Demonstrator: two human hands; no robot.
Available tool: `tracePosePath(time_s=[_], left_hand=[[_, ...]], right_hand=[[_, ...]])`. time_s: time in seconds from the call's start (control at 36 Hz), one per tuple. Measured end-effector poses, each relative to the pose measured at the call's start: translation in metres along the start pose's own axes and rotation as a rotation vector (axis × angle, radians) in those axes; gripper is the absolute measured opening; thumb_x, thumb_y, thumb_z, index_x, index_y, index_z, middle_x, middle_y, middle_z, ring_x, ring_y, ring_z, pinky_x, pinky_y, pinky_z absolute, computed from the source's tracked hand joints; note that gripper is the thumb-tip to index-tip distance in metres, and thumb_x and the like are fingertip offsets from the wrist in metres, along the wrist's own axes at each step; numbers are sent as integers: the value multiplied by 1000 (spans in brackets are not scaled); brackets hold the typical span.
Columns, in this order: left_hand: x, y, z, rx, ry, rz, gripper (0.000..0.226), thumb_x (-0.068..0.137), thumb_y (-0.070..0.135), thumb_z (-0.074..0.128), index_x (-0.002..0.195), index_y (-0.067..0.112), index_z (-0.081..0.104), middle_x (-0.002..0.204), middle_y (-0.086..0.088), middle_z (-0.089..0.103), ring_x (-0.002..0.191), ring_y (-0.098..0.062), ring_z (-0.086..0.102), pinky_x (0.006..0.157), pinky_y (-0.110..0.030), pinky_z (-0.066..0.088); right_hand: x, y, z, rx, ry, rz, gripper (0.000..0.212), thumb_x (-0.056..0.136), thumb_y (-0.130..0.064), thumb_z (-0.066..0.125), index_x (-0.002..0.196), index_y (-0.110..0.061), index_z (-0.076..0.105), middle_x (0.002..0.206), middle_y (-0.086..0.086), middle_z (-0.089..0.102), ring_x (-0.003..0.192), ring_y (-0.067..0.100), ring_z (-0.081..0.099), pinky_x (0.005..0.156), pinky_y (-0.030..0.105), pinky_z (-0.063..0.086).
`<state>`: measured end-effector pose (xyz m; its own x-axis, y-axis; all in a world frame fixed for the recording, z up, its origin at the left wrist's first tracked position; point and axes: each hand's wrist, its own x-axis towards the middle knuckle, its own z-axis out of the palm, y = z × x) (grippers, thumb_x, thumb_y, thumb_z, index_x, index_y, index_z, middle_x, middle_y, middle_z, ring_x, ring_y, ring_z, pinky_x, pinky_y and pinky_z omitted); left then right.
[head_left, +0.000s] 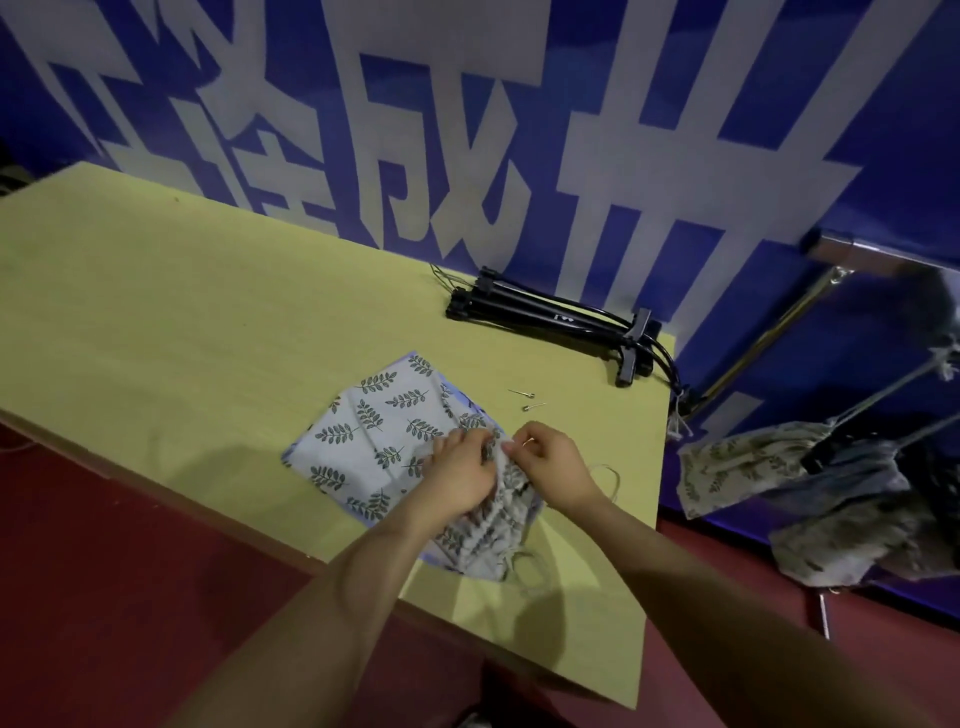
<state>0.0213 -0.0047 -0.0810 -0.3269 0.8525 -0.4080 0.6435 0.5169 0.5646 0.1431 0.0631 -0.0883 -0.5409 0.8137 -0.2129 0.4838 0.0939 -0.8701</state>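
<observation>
One blue wall banner with white characters at the back. One yellow-green bench. One heap of leaf-print cloth off the bench's right end. One leaf-print drawstring pouch lying flat on the bench's right half, right edge bunched into gathers. One black folded stand at the back edge, well apart from the pouch. Two hands: left hand and right hand, each grip pinching the gathered pouch edge, fingertips nearly meeting. One pale cord looping out beside the right wrist. Two metal pins on the bench just beyond the hands, side by side.
</observation>
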Motion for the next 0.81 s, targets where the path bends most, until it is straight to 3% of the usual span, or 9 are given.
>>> tracePosePath(time_s=[0.08, 0.19, 0.31, 0.39, 0.47, 0.53, 0.61, 0.72, 0.81], left_hand=[[-3, 10, -15, -53, 81, 97, 44, 93, 28, 45, 136, 25, 39, 135, -4, 40, 129, -26, 34, 110, -40, 28], [-11, 20, -29, -157, 90, 220, 53, 84, 34, 57, 133, 27, 37, 115, 5, 45, 116, -21, 47, 103, -44, 38], [-10, 29, -40, -42, 120, 257, 75, 81, 44, 63, 141, 25, 22, 130, -5, 47, 110, -26, 55, 84, -35, 47], [-11, 33, -49, 90, 170, 296, 52, 89, 20, 55, 133, 15, 28, 101, -10, 59, 80, -27, 60, 61, -36, 47], [-12, 34, -60, 50, 277, 329, 23, 93, 8, 46, 110, 13, 31, 64, 0, 46, 50, -17, 42, 44, -29, 29], [-12, 36, -69, 75, 326, 371, 19, 94, 6, 42, 99, 16, 26, 61, 2, 39, 48, -16, 35, 44, -29, 24], [-12, 40, -83, 143, 349, 416, 15, 93, 3, 37, 92, 15, 27, 68, 4, 34, 55, -15, 31, 48, -30, 22], [-2, 33, -92, 216, 381, 420, 15, 89, 1, 39, 90, 15, 36, 87, 0, 41, 70, -23, 42, 57, -32, 28], [6, 28, -93, 270, 400, 389, 17, 86, -2, 41, 95, 11, 47, 95, -4, 47, 75, -20, 41, 57, -31, 27]], right_hand=[[9, -15, -6, 89, 53, 11, 19, 91, -18, 62, 78, -3, 58, 54, -1, 46, 42, 4, 35, 46, 20, 27], [21, -38, -18, 184, 141, 22, 17, 89, -13, 63, 80, 1, 63, 70, 9, 58, 62, 16, 48, 57, 28, 37], [30, -57, -28, 207, 196, 6, 15, 89, -12, 63, 77, -3, 63, 67, 6, 59, 59, 13, 49, 55, 24, 39], [33, -61, -30, 186, 211, 0, 15, 89, -14, 62, 82, -1, 65, 74, 10, 62, 65, 16, 52, 59, 27, 41], [34, -62, -30, 135, 212, -27, 18, 93, -17, 57, 85, -2, 62, 74, 10, 59, 67, 18, 51, 56, 23, 39], [33, -64, -28, 76, 220, -76, 23, 97, -22, 51, 81, -7, 58, 68, 4, 56, 61, 14, 47, 52, 19, 36], [31, -66, -25, 67, 208, -128, 36, 97, -35, 49, 71, -10, 53, 61, 1, 49, 56, 11, 42, 56, 27, 34], [29, -63, -31, 103, 92, -133, 38, 81, -45, 69, 86, -8, 60, 68, 2, 69, 58, 16, 64, 55, 27, 48], [34, -53, -37, -6, -31, -118, 37, 74, -38, 78, 95, -14, 58, 73, 2, 70, 64, 18, 67, 52, 26, 48]])
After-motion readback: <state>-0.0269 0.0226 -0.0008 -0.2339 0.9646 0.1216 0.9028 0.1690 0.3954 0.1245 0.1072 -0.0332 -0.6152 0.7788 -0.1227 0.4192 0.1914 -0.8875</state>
